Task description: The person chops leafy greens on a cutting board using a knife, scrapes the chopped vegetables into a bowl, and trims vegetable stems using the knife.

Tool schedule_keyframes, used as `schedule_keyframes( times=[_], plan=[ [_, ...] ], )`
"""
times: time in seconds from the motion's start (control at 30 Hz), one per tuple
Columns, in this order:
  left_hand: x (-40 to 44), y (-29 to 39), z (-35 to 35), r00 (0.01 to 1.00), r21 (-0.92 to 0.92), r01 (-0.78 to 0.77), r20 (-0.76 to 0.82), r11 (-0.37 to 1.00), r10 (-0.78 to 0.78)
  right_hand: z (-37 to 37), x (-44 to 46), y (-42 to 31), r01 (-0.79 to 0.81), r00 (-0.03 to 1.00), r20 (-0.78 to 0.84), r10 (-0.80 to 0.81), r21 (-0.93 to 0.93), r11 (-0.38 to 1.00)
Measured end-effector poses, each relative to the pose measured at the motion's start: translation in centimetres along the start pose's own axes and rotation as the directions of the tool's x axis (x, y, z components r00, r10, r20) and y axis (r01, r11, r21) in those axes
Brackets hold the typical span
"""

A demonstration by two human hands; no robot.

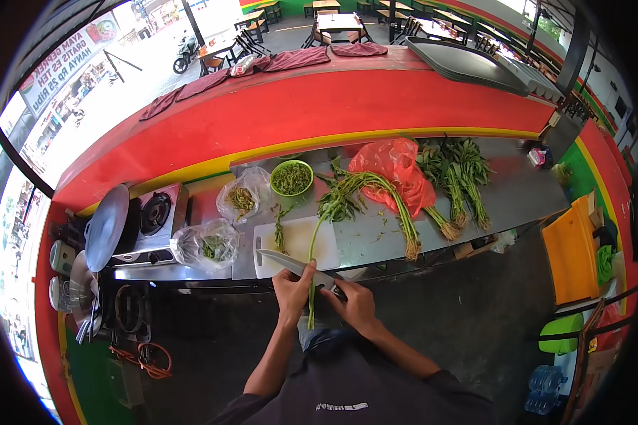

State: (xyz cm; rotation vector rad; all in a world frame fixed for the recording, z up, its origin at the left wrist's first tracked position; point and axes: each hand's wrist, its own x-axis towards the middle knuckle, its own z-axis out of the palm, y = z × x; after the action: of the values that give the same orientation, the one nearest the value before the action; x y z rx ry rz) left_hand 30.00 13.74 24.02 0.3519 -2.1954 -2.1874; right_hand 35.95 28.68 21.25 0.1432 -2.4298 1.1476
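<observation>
My left hand is closed around a long green water spinach stalk, which runs from the leaves on the counter down past the front edge. In my right hand is the handle of a large kitchen knife. Its blade points left across the stalk, close to my left fingers, over the front of a white cutting board. A short leafy sprig lies on the board. Just behind it, a loose pile of rooted water spinach spreads to the right.
A green bowl of picked greens and two clear plastic bags of greens stand left. A red plastic bag and rooted bunches lie right. A gas stove and a big round lid occupy the left end.
</observation>
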Motion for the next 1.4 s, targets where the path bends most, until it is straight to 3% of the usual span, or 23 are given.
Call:
schedule_keyframes(
  times=[0.1, 0.53, 0.77, 1.0, 1.23, 1.4],
  plan=[
    [1.0, 0.6, -0.4, 0.994, -0.055, -0.073, -0.09, 0.996, 0.068, -0.5, -0.6, 0.1, -0.028, 0.999, 0.019, 0.028, -0.013, 1.0],
    [-1.4, -0.3, 0.1, 0.998, -0.013, -0.053, -0.029, 0.998, 0.053, -0.4, -0.3, 0.2, -0.048, 0.999, -0.02, 0.048, 0.033, 0.998],
    [-1.1, 0.5, -0.1, 0.991, -0.173, -0.12, -0.078, 0.978, 0.108, 0.0, -0.3, 0.0, -0.057, 0.997, 0.05, 0.056, 0.004, 0.998],
    [-0.3, 1.0, -1.2, 0.997, -0.139, -0.043, -0.063, 0.989, 0.034, -0.2, -0.6, -0.5, -0.031, 0.999, 0.035, 0.03, 0.029, 0.999],
    [0.1, 2.0, -1.6, 0.989, -0.134, -0.113, -0.111, 0.985, 0.098, -0.6, -1.3, -0.6, -0.029, 1.0, 0.013, 0.029, 0.014, 0.999],
    [-0.3, 1.3, -1.9, 0.994, -0.115, -0.106, -0.045, 0.988, 0.101, -0.8, -1.5, -1.1, -0.046, 0.999, 0.019, 0.046, 0.028, 0.999]
  ],
)
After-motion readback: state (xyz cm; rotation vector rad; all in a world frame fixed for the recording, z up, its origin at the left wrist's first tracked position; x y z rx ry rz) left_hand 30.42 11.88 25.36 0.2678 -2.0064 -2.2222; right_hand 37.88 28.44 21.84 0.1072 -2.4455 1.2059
